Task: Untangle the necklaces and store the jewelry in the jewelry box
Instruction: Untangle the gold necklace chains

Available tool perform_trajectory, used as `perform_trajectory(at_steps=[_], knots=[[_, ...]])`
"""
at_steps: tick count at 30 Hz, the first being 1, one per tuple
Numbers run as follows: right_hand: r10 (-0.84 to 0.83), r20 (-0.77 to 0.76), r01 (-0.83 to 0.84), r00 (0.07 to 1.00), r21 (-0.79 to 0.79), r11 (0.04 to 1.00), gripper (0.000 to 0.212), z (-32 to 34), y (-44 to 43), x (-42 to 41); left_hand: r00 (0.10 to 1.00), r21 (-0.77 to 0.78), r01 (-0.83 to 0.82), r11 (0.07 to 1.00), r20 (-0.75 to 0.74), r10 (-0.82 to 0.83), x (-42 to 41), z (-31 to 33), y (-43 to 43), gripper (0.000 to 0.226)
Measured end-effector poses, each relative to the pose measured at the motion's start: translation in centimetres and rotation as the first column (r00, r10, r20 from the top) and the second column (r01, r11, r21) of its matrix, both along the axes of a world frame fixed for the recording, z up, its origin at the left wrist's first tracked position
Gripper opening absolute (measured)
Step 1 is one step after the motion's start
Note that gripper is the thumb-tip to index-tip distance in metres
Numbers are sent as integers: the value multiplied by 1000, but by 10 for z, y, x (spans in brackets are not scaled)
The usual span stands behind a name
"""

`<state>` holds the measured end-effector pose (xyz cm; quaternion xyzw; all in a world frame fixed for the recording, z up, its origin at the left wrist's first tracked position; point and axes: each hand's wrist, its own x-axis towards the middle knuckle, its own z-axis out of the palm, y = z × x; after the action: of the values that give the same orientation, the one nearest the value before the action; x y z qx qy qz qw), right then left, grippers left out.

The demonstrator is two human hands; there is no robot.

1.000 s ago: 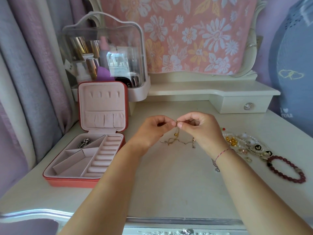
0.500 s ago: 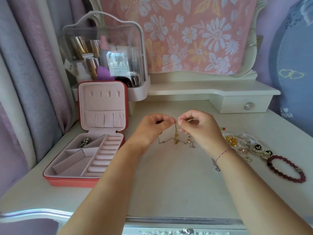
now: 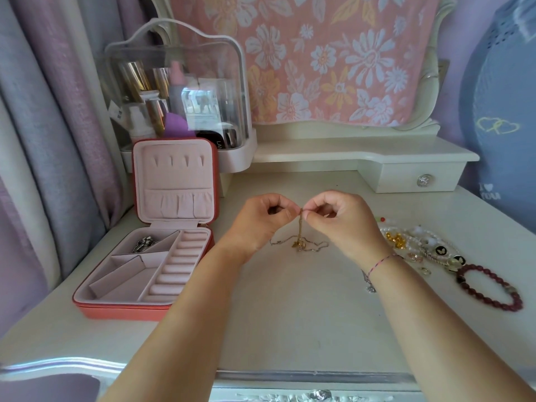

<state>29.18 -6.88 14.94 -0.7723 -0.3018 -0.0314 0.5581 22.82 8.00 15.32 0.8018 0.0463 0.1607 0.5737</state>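
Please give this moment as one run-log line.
phase: untangling | left hand: pinches gold chain | right hand: pinches gold chain | jewelry box: open | bead bracelet: on table

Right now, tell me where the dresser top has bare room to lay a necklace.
Free: the dresser top between the jewelry box and the red bead bracelet, nearer you than the tangled chains. Crowded: the right side, around the pearl and charm pile.

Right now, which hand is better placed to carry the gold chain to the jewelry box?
Left, likely: the left hand pinches the gold chain too, and the open jewelry box sits left of it.
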Motion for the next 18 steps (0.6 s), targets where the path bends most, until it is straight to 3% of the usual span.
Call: perform_trajectory(at_steps=[13,18], knots=[[15,24,-12,1000,-103,995,6,0,0,-1,1000,52,29,998,-9,-29,0,-2,-2,13],[-26,1,26,1000,-44,999,9,1,-2,3,997,14,-76,997,-5,76,2,-1,2,12]])
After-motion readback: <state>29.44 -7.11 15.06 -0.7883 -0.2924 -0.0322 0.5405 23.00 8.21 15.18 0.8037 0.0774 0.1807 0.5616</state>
